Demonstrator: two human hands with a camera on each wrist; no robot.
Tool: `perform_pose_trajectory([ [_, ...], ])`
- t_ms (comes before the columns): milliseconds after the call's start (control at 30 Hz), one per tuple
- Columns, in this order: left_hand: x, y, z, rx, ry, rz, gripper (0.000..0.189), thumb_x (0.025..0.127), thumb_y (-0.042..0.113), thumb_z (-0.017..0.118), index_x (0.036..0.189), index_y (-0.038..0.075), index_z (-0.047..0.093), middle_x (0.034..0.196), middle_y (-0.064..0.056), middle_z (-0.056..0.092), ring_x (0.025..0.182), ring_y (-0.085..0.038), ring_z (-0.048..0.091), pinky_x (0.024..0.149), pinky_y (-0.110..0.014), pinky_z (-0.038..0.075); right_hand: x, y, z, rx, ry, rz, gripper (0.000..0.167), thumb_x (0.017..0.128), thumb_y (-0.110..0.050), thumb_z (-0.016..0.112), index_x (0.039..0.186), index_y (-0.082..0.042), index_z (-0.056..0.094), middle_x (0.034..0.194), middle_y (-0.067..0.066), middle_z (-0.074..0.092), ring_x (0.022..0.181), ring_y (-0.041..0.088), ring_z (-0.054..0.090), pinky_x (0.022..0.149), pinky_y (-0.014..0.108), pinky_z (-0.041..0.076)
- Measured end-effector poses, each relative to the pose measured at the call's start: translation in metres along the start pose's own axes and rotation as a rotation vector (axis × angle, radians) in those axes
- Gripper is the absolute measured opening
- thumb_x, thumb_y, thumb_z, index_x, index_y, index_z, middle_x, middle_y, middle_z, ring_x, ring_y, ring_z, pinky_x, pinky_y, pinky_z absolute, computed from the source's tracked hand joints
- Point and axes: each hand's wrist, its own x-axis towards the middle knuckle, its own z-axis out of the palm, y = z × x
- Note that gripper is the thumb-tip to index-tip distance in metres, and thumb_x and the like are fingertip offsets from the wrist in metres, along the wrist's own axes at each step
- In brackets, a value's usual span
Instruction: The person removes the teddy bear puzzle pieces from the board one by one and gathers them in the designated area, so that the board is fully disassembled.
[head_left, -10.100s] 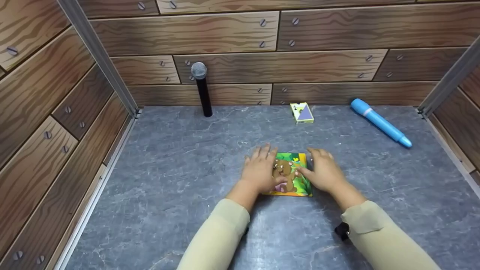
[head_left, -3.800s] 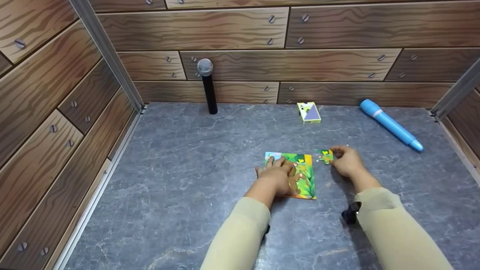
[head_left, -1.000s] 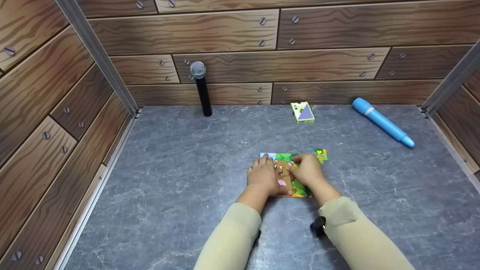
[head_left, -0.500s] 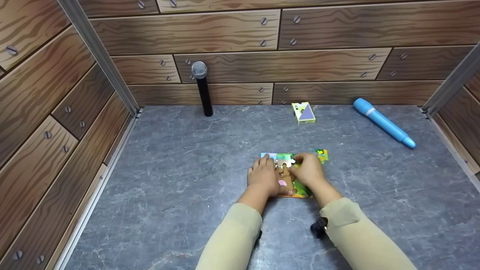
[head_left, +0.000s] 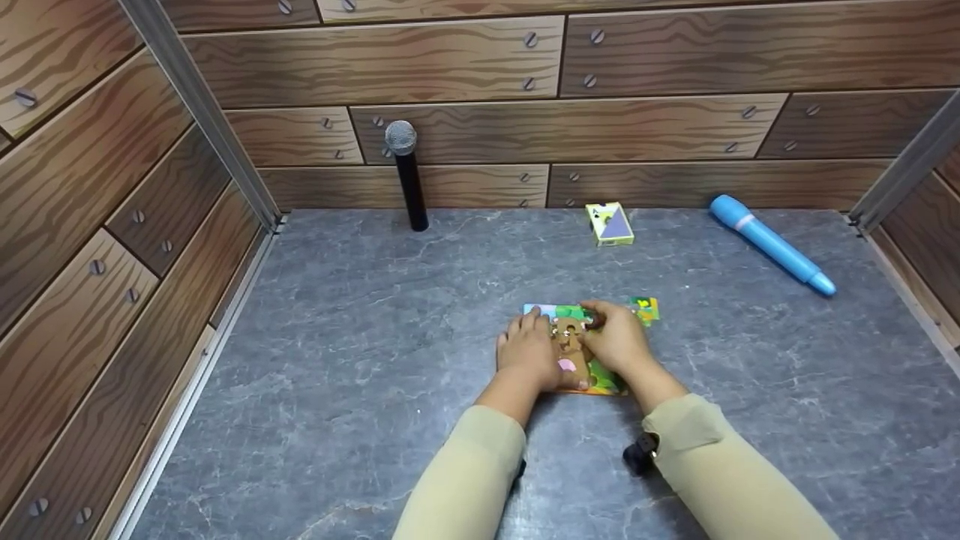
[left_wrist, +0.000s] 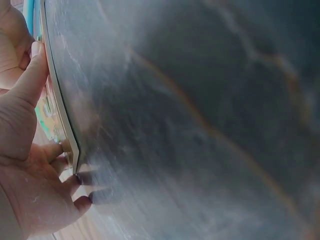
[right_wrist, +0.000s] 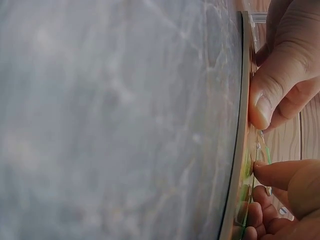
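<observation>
A jigsaw puzzle with a brown bear on green (head_left: 600, 379) lies on the grey table. My left hand (head_left: 528, 352) rests flat over its left side, thumb along the lower edge. In the left wrist view, the left fingertips reach past the puzzle board's corner onto the table. At the upper right of the picture, my right hand (head_left: 616, 336) pinches a puzzle piece. The right wrist view shows that piece (right_wrist: 268, 155) tilted up from the board beside the right thumb (right_wrist: 277, 173). A loose corner piece (head_left: 646, 307) lies on the table just beyond the right hand.
A black microphone (head_left: 409, 184) stands upright near the back wall. A card box (head_left: 610, 225) lies at the back, and a blue marker-shaped tube (head_left: 772, 244) at the back right. Wood-patterned panels (head_left: 450, 64) wall the table at the back and sides.
Ten seconds ago both hands lay at the puzzle's sides. Since then the right hand has set the corner piece on the table and returned; over the last second it has tilted up another piece.
</observation>
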Motion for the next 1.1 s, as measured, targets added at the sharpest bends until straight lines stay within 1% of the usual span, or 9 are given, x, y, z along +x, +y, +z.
perform_pose_trajectory([
  [200,-0.004,0.0,-0.002,0.002,0.02,0.011,0.128,0.068,0.075,0.087,0.166,0.013,0.034,0.173,-0.004,0.029,0.158,-0.029,0.025,0.125,-0.051,0.027,0.0,0.0,-0.001,0.013,-0.015,0.001,0.049,0.086,0.008,0.076,0.135,0.008,0.066,0.097,0.019,0.073,0.088,0.029,0.068,0.077,0.037,0.055],
  [400,-0.002,0.0,0.0,-0.009,0.013,0.004,0.127,0.068,0.075,0.088,0.166,0.014,0.033,0.174,-0.002,0.027,0.159,-0.028,0.024,0.125,-0.05,0.025,0.0,-0.001,-0.008,0.043,-0.016,0.024,0.047,0.091,0.008,0.073,0.137,0.008,0.065,0.101,0.021,0.072,0.091,0.03,0.069,0.074,0.033,0.056],
  [467,-0.001,0.0,0.001,-0.009,0.006,0.0,0.128,0.069,0.075,0.087,0.167,0.014,0.032,0.174,-0.002,0.026,0.159,-0.028,0.023,0.126,-0.051,0.024,0.0,-0.001,-0.011,0.046,-0.014,0.024,0.046,0.092,0.008,0.072,0.138,0.008,0.064,0.101,0.02,0.069,0.092,0.031,0.068,0.074,0.035,0.057],
  [567,0.001,-0.001,0.001,-0.012,-0.004,-0.007,0.128,0.069,0.076,0.086,0.167,0.015,0.031,0.175,-0.001,0.024,0.16,-0.027,0.021,0.127,-0.051,0.023,0.0,0.0,-0.016,0.038,-0.002,0.013,0.046,0.093,0.007,0.072,0.138,0.008,0.064,0.104,0.022,0.066,0.097,0.036,0.068,0.081,0.043,0.058],
  [667,-0.001,-0.001,0.0,-0.01,0.003,-0.007,0.128,0.068,0.076,0.087,0.167,0.015,0.032,0.174,-0.001,0.026,0.159,-0.027,0.022,0.126,-0.051,0.024,0.0,0.001,-0.023,0.017,0.007,-0.009,0.045,0.094,0.005,0.073,0.139,0.008,0.064,0.11,0.026,0.064,0.104,0.04,0.068,0.091,0.051,0.057],
  [733,-0.003,-0.001,-0.001,-0.006,0.009,-0.002,0.128,0.068,0.076,0.087,0.166,0.014,0.033,0.173,-0.002,0.027,0.159,-0.027,0.023,0.126,-0.05,0.025,0.0,0.002,-0.027,0.005,0.012,-0.017,0.046,0.095,0.004,0.074,0.14,0.008,0.064,0.113,0.028,0.062,0.106,0.042,0.067,0.094,0.054,0.056],
  [833,-0.005,0.0,-0.002,-0.001,0.026,0.008,0.128,0.068,0.076,0.087,0.166,0.013,0.034,0.173,-0.003,0.029,0.158,-0.028,0.025,0.125,-0.05,0.026,0.0,0.003,-0.033,-0.002,0.014,-0.023,0.046,0.096,0.003,0.073,0.14,0.007,0.063,0.113,0.027,0.061,0.107,0.043,0.067,0.093,0.054,0.057],
  [900,-0.006,0.0,-0.003,-0.002,0.031,0.013,0.127,0.069,0.075,0.087,0.165,0.013,0.035,0.173,-0.004,0.029,0.158,-0.028,0.026,0.125,-0.05,0.027,0.001,0.003,-0.036,-0.001,0.019,-0.022,0.045,0.096,0.003,0.073,0.141,0.007,0.063,0.113,0.026,0.059,0.107,0.043,0.068,0.091,0.052,0.058],
  [1100,-0.005,0.0,-0.003,-0.008,0.036,0.013,0.126,0.068,0.075,0.088,0.165,0.013,0.036,0.172,-0.004,0.03,0.157,-0.028,0.027,0.124,-0.05,0.028,0.002,0.004,-0.048,-0.013,0.042,-0.027,0.046,0.097,0.0,0.073,0.141,0.006,0.063,0.112,0.025,0.059,0.102,0.041,0.067,0.086,0.049,0.057],
])
